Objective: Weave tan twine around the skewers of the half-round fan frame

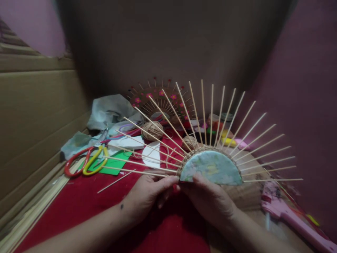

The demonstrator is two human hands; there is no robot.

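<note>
A half-round fan frame (pixel 210 168) is held up in front of me, its core covered in pale blue-green patterned cloth. Thin wooden sticks (pixel 212 109) spread out from its curved edge like rays, and a band of brown twine (pixel 202 149) runs along that curve. My right hand (pixel 210 202) grips the flat lower edge, thumb on the cloth face and fingers behind. At the left corner, my left hand (pixel 152 193) pinches the edge near the lowest sticks between thumb and fingers. The fingers behind the frame are partly hidden.
Red-and-yellow-handled scissors (pixel 86 161) lie at left by green paper (pixel 116 163). A twine ball (pixel 152 130) sits behind the sticks. Farther back stands a flower-decorated fan (pixel 158 98). A pink glue gun (pixel 284 211) lies at right. Cardboard (pixel 39 123) borders the left side.
</note>
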